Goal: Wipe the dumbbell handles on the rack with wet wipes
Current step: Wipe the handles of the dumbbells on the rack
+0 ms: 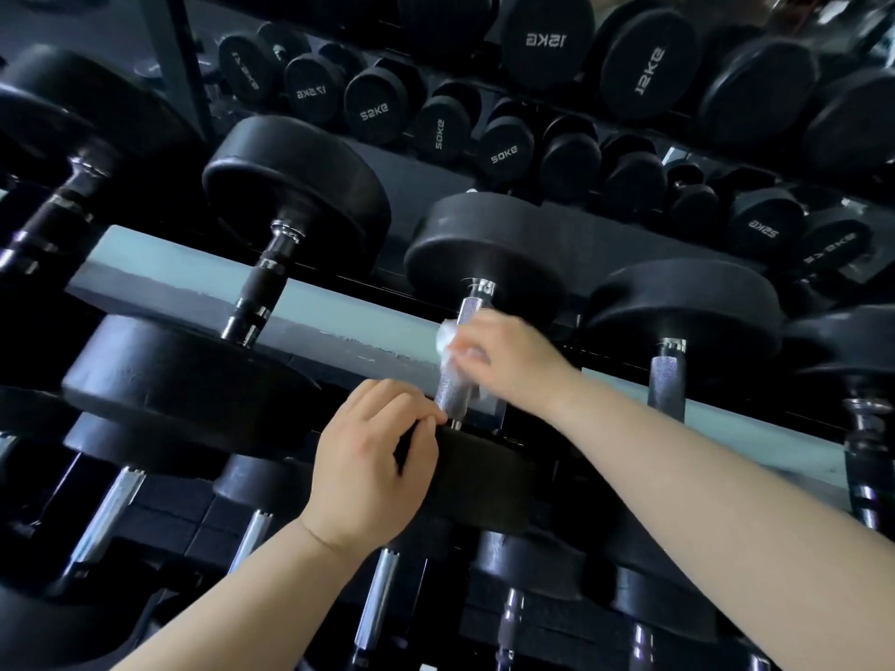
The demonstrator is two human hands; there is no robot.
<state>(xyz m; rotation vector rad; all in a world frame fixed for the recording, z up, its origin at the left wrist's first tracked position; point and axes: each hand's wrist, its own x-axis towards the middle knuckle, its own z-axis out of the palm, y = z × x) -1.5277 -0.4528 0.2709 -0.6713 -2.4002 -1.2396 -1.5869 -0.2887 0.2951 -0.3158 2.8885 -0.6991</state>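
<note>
now left hand (368, 462) holds one dumbbell (484, 244), right hand (503, 355) one wipe (444, 339).

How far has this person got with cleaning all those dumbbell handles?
Mid-job. Nothing shows which handles are already wiped. In hand: the right hand holds a wet wipe against one handle while the left hand holds that dumbbell's near weight. Left, probably: the neighbouring handle to the right, and the lower row's handles.
</note>
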